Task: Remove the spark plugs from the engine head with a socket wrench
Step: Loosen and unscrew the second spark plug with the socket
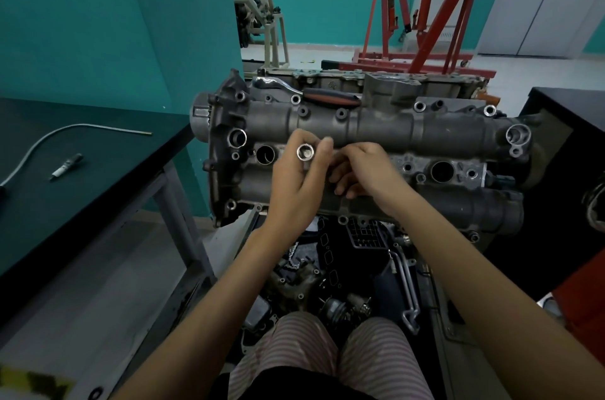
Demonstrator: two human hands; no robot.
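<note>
A grey engine head (386, 127) lies across the middle of the view with open spark plug wells at left (265, 154) and right (442, 171). My left hand (299, 177) grips a shiny metal socket (305, 152), its open end facing up at me, over the centre of the head. My right hand (363, 173) sits beside it with curled fingers touching the lower part of the socket; what it holds is hidden. A ratchet wrench with a black and red handle (330, 97) rests on the head's far edge. One removed spark plug (67, 166) lies on the green bench at left.
A green-topped bench (82, 177) with a bent metal tube (49, 137) stands at left. A black cabinet (563, 170) is at right. Loose engine parts (327, 285) lie below the head. A red engine hoist (425, 23) stands behind.
</note>
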